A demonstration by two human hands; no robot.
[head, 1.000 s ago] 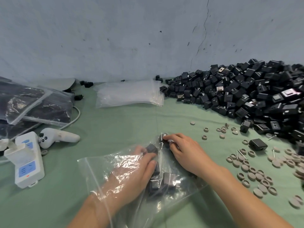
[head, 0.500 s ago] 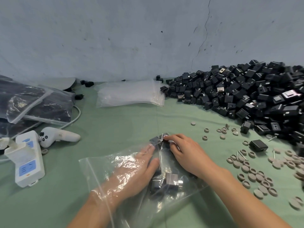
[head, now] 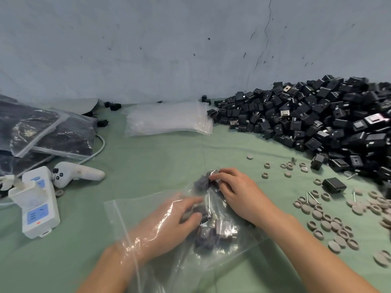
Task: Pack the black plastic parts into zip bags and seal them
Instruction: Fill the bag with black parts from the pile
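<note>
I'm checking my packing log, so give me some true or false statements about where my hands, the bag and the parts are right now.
The left hand is inside the zip bag. True.
The right hand is inside it too. False: it grips the bag from outside.
The bag is sealed. False: its mouth is open around the left wrist.
The pile of black plastic parts lies on the right. True.

We have open cloth point(head: 169, 157) between the zip bag point(head: 131, 218) and the stack of empty bags point(head: 169, 119). Right, grey discs point(head: 325, 225) and the heap of black parts point(head: 317, 115) block us; left, the power strip point(head: 38, 212) and controller point(head: 74, 172).
</note>
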